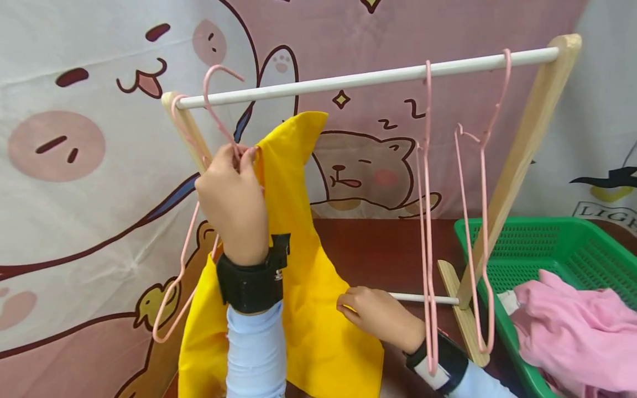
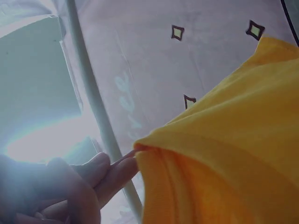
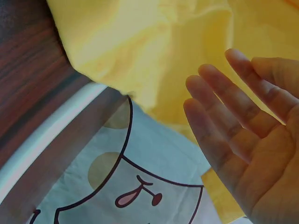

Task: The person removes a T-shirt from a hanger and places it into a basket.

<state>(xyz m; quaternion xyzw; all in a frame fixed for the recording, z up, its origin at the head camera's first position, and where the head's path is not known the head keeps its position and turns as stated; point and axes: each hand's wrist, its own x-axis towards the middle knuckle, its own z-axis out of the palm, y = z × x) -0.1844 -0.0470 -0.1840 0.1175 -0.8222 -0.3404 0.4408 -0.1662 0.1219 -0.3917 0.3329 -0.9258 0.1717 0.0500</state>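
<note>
My left hand [image 1: 234,204] pinches the neck of a pink hanger [image 1: 214,113] just below its hook, and the hook overlaps the rack's white rod [image 1: 318,84]. On this hanger is a yellow garment [image 1: 298,265], its folds falling below the hand; most of the hanger is hidden by it. In the left wrist view, the fingertips are right at the yellow neckline [image 2: 149,149]. My right hand [image 1: 378,315] is at the garment's right edge, lower down. The right wrist view shows its fingers [image 3: 233,102] extended and slightly bent in front of the yellow cloth.
Another pink hanger [image 1: 181,265] hangs at the rod's left end, and two more, including a bare hanger [image 1: 485,221], hang toward the right. A wooden post [image 1: 522,143] supports the rod. Right of it, a green basket [image 1: 517,226] holds a pink garment [image 1: 577,326].
</note>
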